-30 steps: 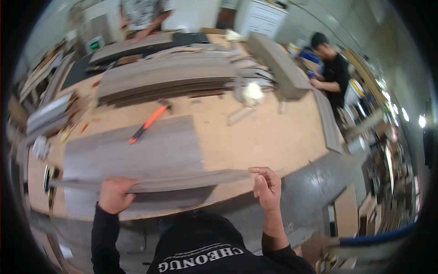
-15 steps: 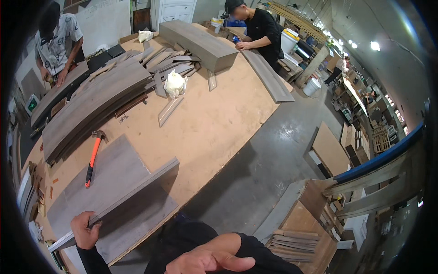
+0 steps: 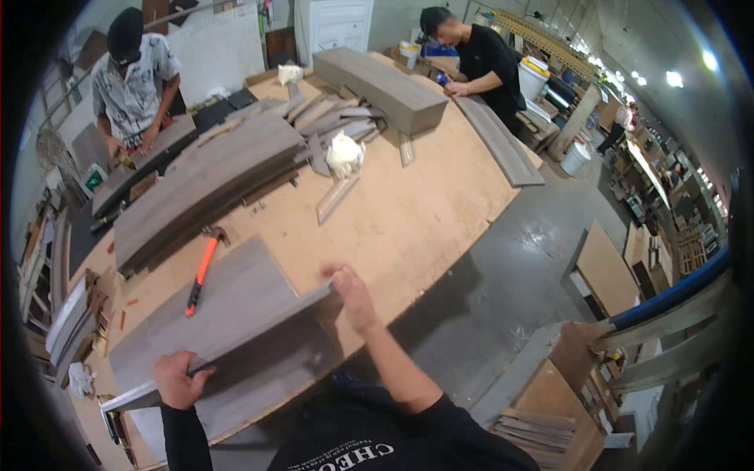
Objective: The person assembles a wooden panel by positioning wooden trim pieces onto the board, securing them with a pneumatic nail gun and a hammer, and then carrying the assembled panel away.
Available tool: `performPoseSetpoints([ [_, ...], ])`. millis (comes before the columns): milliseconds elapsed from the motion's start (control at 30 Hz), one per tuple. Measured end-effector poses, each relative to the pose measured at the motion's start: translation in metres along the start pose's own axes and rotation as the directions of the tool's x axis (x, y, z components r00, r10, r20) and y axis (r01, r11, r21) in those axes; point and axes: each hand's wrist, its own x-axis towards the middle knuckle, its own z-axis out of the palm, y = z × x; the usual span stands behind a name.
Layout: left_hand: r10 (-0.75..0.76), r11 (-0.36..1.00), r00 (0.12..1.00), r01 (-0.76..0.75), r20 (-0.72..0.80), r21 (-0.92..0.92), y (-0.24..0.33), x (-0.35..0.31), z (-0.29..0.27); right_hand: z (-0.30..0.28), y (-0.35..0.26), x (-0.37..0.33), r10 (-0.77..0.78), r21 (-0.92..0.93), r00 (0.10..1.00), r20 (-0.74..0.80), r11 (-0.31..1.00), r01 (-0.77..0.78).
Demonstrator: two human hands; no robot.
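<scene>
A long grey wood-grain board (image 3: 271,333) stands tilted on its edge at the near side of the table. My left hand (image 3: 181,380) is closed around its top edge toward the left end, thumb on the near side. At the right end, my right hand (image 3: 353,298) is closed over the corner, its fingertips slightly blurred. Another grey panel (image 3: 239,275) lies flat beneath and beyond the held board. On that panel rests a claw hammer (image 3: 203,272) with an orange and black handle, head pointing away from me.
Stacked curved grey boards (image 3: 204,169) fill the table's left side, near loose offcuts (image 3: 326,114). A long grey box-shaped beam (image 3: 385,90) and a white crumpled bag (image 3: 344,155) lie farther back. Two co-workers (image 3: 133,86) (image 3: 487,67) handle boards at the far edges.
My right hand has moved up from near my body to the board's right end and taken hold of it. The left hand keeps its grip. The whole view has shifted.
</scene>
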Motion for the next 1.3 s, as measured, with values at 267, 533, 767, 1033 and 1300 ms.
performPoseSetpoints([
  [267, -0.127, 0.992, 0.991, 0.127, -0.037, 0.014, 0.016, -0.022, -0.051, 0.059, -0.03, 0.016, 0.017, 0.098, 0.999, -0.03, 0.995, -0.014],
  [533, -0.022, 0.965, 0.76, 0.185, 0.649, -0.185, -0.052, 0.049, -0.041, 0.043, 0.013, 0.017, 0.016, -0.019, 0.995, -0.099, 1.0, -0.018],
  [767, -0.264, 0.955, 0.923, 0.209, 0.279, 0.21, -0.145, 0.133, 0.13, 0.034, 0.023, 0.021, 0.063, 0.001, 0.995, 0.074, 0.998, -0.063],
  [1033, -0.414, 0.888, 0.811, 0.459, 0.412, -0.011, -0.165, 0.15, 0.127, 0.023, 0.027, 0.036, 0.363, -0.098, 0.889, 0.279, 0.932, -0.349],
  [1300, -0.094, 0.806, 0.849, 0.372, 0.52, -0.461, 0.016, 0.128, -0.037, 0.046, 0.031, 0.037, 0.259, -0.126, 0.932, 0.253, 0.964, -0.234],
])
